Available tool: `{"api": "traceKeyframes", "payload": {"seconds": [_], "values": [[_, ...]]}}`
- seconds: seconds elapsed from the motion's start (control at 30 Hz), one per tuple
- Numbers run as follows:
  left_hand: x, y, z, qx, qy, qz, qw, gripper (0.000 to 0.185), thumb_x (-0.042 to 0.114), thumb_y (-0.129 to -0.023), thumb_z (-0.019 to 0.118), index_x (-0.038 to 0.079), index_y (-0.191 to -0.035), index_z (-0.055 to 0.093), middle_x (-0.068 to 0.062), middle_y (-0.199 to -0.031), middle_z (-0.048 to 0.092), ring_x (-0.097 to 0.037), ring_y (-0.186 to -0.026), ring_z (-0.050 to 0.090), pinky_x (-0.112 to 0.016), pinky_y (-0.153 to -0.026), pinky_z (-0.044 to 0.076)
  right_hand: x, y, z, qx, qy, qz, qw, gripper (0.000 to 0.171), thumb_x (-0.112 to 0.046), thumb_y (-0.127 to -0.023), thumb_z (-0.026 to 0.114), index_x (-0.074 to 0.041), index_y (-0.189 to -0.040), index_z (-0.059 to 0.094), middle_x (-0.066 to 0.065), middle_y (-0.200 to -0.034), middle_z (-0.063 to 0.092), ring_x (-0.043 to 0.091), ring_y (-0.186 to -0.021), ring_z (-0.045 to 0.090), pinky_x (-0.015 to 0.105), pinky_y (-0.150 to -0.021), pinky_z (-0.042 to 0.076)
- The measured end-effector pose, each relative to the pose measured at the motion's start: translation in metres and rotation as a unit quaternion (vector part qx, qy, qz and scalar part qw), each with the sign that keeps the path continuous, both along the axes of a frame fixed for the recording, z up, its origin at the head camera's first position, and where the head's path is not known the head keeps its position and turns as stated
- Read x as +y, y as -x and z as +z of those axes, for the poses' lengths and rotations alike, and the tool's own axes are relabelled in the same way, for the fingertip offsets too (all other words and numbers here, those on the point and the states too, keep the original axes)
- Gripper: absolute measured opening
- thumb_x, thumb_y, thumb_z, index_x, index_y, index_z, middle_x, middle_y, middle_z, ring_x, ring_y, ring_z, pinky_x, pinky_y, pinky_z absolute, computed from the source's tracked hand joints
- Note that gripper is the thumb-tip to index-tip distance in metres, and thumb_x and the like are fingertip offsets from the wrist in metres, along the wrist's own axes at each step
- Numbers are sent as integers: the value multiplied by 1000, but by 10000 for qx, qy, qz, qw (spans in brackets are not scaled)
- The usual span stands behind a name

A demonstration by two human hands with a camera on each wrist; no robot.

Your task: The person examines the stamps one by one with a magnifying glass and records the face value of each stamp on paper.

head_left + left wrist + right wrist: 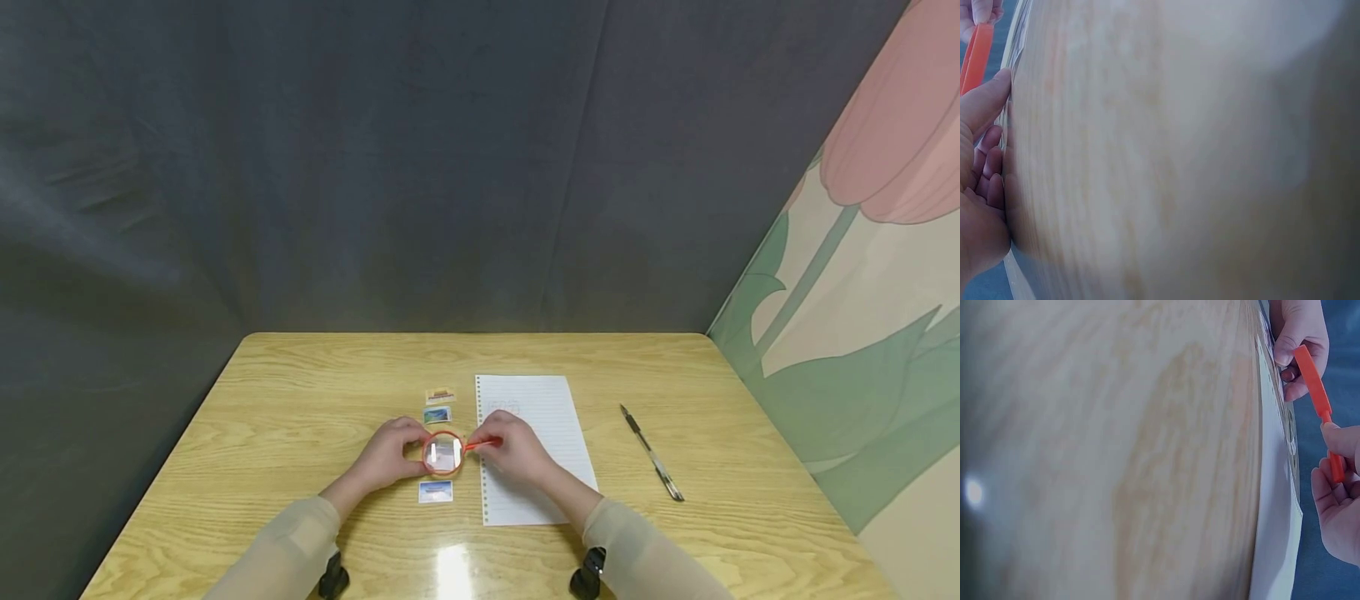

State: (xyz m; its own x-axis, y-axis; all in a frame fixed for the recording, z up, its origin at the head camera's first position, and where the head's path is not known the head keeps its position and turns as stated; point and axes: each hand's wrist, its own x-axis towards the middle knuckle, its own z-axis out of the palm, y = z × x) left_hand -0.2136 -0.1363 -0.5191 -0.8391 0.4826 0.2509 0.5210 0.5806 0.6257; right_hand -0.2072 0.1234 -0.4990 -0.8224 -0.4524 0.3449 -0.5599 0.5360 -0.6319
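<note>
Orange-rimmed magnifying glass [443,453] hovers just left of the lined paper [534,450], between two small cards [436,492]; the right hand [514,450] pinches its handle; the left hand [387,457] steadies its rim with curled fingers; a pen [651,452] lies well right of the paper.

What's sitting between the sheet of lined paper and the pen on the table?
Nothing: in the head view only bare wooden table shows between the lined paper and the black pen.
</note>
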Motion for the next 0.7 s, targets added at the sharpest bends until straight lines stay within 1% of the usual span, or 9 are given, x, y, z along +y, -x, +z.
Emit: {"api": "traceKeyframes", "payload": {"seconds": [0.2, 0.37, 0.57, 0.7], "values": [[0, 1, 0, 0, -70, -39, 10000, 30, 27, -73, 89, 17, -98, 75, 5, -102, 63, -19, -96, 57, -40, -87, 47, 4, 0, -2, 11, 66, -84, 9999, 12, -1, -80, 80, -10, -86, 78, -6, -86, 63, 10, -83, 58, 25, -74, 52], [-1, 1, -1, 23, -96, -51, 9999, 31, 29, -74, 89, 16, -99, 75, 6, -102, 63, -19, -97, 57, -42, -88, 47, 6, 1, -3, -69, 77, -151, 9998, 14, 0, -80, 79, -12, -87, 78, -7, -86, 62, 11, -83, 58, 25, -74, 51], [0, 2, -1, -38, -104, -85, 9999, 31, 28, -75, 88, 18, -100, 75, 6, -103, 63, -20, -100, 59, -43, -92, 48, 12, -1, 3, -150, 206, -182, 9995, 10, -5, -81, 81, -12, -87, 78, -6, -85, 63, 12, -83, 58, 25, -74, 51], [0, 1, -1, -127, -154, -125, 9997, 30, 26, -76, 87, 17, -103, 75, 7, -104, 63, -20, -101, 59, -43, -93, 49, 26, -1, 4, -103, 363, -254, 9990, 11, -3, -80, 81, -12, -86, 78, -6, -84, 63, 12, -81, 58, 25, -71, 51]]}}
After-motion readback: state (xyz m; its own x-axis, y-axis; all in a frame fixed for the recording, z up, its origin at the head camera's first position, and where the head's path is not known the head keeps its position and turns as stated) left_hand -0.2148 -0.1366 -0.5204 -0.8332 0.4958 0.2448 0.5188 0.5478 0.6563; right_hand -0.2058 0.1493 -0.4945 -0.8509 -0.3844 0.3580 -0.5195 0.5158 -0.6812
